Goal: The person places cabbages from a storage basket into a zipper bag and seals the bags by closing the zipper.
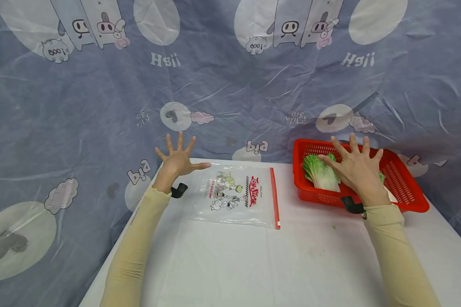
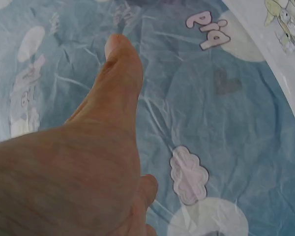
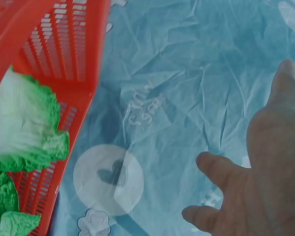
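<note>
Left hand (image 1: 178, 160) hovers with fingers (image 1: 170, 143) spread and released at ten o'clock of the zip bag (image 1: 238, 196) lying flat on the white bench (image 1: 253, 264); right hand (image 1: 357, 168), fingers splayed and holding nothing, hangs over the cabbage leaf (image 1: 320, 172) in the red basket (image 1: 403, 183) at three o'clock of the bag.

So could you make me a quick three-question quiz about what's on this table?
1. True or false: the left hand grips the zip bag.
2. What lies in the red basket? A) carrots B) cabbage leaves C) eggs
3. Fill in: both hands have their fingers ____.

Key:
1. False; it hovers open, apart from the bag.
2. B; cabbage leaves lie under the right hand.
3. Spread.
</note>
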Demonstrator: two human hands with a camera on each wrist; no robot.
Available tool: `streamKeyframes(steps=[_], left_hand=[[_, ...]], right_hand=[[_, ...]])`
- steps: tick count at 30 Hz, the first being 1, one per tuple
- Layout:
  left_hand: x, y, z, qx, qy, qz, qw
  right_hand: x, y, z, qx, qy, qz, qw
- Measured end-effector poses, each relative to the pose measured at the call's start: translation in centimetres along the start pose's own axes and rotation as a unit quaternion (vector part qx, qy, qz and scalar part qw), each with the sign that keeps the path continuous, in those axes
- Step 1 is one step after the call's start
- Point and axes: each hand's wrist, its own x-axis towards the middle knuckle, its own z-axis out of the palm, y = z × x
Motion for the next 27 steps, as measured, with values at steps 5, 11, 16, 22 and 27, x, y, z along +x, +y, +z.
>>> streamKeyframes(steps=[5, 11, 16, 22, 27], left_hand=[[0.3, 2.4, 1.0, -0.035, 0.054, 0.028, 0.9975], [1.0, 6.9, 3.2, -0.049, 0.092, 0.048, 0.9933], [1.1, 11.2, 5.9, -0.065, 0.071, 0.098, 0.9905], [1.1, 15.2, 9.5, -0.100, 0.012, 0.138, 0.9854], [1.7, 17.5, 12.1, -0.152, -0.012, 0.184, 0.9711]], right_hand=[[-0.8, -0.8, 0.1, 0.027, 0.002, -0.021, 0.999], [-2.6, -3.1, 1.1, 0.090, 0.014, -0.053, 0.994], [-4.6, -5.5, 3.3, 0.158, 0.049, -0.079, 0.983], [-6.4, -7.2, 6.8, 0.231, 0.032, -0.097, 0.968], [-7.3, -7.0, 10.2, 0.287, -0.012, -0.095, 0.953]])
